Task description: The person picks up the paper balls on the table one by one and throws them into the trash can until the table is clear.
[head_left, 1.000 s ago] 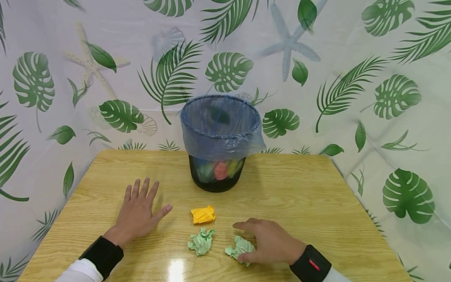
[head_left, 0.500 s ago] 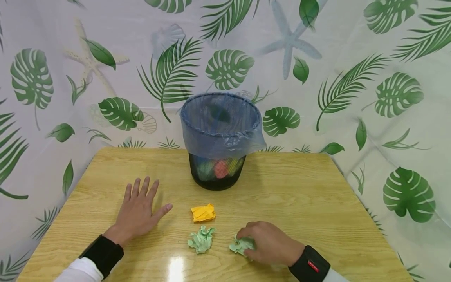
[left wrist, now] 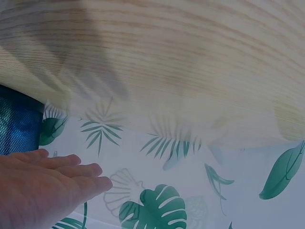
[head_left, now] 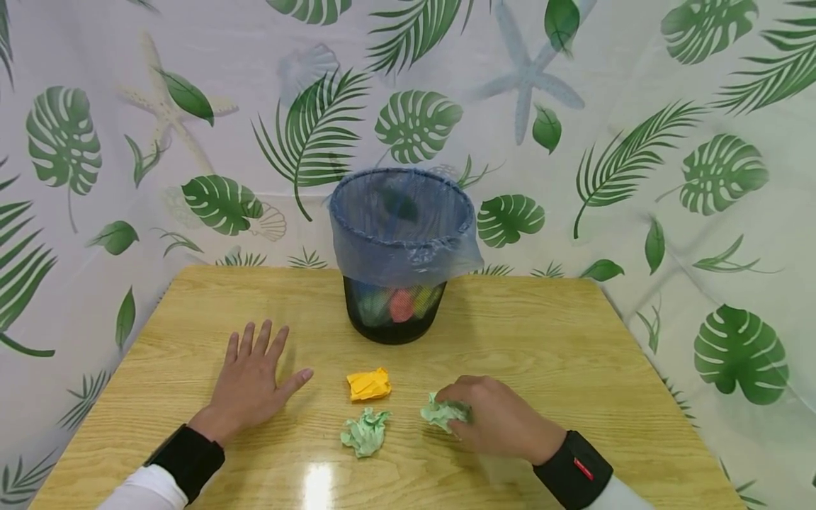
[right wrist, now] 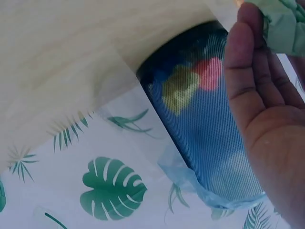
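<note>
In the head view my right hand [head_left: 500, 418] pinches a crumpled green paper ball [head_left: 440, 411] between thumb and fingers, in front of the bin and to its right. The right wrist view also shows that green paper ball [right wrist: 285, 28] at the fingertips. A second crumpled green paper [head_left: 366, 432] lies on the table left of the hand, with a crumpled orange-yellow paper [head_left: 369, 384] just beyond it. My left hand [head_left: 251, 382] is at the table's left side, fingers straight and spread, holding nothing. The left wrist view shows part of this hand [left wrist: 52, 186].
A black mesh wastebasket [head_left: 392, 329] lined with a blue plastic bag [head_left: 401, 262] stands at the back middle of the wooden table [head_left: 542, 340]. Coloured crumpled pieces show through its mesh. Behind the table hangs a leaf-patterned cloth [head_left: 287, 149].
My right hand has closed its fingers on the nearer right green paper ball and moved it slightly away from the front edge. The left hand has kept its place.
</note>
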`<action>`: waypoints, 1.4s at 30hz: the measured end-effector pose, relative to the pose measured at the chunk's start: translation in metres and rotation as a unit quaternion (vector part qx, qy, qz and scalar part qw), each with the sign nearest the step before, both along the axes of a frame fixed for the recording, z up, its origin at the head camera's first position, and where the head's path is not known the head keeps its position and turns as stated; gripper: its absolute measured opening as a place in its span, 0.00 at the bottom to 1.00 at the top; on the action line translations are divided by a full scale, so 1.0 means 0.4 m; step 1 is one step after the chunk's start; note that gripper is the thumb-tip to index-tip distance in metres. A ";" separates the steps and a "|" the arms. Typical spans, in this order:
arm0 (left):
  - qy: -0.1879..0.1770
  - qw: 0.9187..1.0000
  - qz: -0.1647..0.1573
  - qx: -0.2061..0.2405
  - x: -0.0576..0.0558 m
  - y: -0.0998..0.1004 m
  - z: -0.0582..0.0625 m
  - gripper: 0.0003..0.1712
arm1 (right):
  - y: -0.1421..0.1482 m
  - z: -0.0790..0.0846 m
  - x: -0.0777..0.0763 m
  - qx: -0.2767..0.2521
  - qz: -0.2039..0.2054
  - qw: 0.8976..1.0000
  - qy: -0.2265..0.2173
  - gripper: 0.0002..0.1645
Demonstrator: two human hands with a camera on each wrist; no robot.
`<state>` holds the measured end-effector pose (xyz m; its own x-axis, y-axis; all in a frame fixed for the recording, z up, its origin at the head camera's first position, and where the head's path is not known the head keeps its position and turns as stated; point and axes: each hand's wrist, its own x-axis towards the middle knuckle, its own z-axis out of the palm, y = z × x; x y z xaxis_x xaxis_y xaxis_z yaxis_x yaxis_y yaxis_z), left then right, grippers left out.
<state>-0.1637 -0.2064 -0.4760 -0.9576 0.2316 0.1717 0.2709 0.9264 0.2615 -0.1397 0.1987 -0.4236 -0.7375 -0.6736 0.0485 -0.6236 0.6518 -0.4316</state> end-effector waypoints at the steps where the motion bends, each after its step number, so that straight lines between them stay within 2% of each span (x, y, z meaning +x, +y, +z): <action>1: 0.000 1.000 0.000 0.000 0.001 0.000 -0.001 0.52 | 0.001 0.010 -0.002 -0.006 -0.002 1.000 0.005 0.20; 5: 0.002 1.000 -0.001 0.000 0.001 0.000 -0.004 0.52 | 0.000 0.056 -0.014 -0.022 -0.015 0.999 0.038 0.22; 8: 0.004 1.000 0.000 0.000 0.000 0.000 -0.005 0.52 | -0.001 0.092 -0.026 -0.039 -0.022 0.995 0.084 0.23; 13: 0.005 1.000 0.003 -0.003 0.000 0.000 -0.004 0.52 | -0.002 0.148 -0.046 -0.073 -0.018 0.983 0.166 0.27; 17: 0.005 1.000 0.004 -0.004 0.002 0.000 0.000 0.52 | -0.003 0.195 -0.059 -0.096 -0.015 0.975 0.201 0.28; 25: 0.008 1.000 0.005 -0.003 0.004 -0.001 -0.002 0.53 | -0.018 0.286 -0.101 -0.144 -0.005 0.949 0.281 0.32; 32: 0.005 1.000 0.002 -0.003 0.008 -0.002 -0.005 0.53 | -0.043 0.359 -0.161 -0.187 -0.012 0.925 0.331 0.29; 37: 0.010 1.000 0.001 -0.002 0.010 -0.001 -0.006 0.53 | -0.070 0.395 -0.217 -0.190 -0.031 0.924 0.331 0.27; 42: 0.005 1.000 0.001 -0.003 0.012 0.003 -0.004 0.52 | -0.097 0.403 -0.271 -0.185 -0.045 0.930 0.313 0.28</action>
<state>-0.1589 -0.2052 -0.4776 -0.9564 0.2307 0.1791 0.2713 0.9288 0.2525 -0.2479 0.1599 -0.2623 -0.5399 -0.4613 0.7040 -0.7781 0.5925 -0.2085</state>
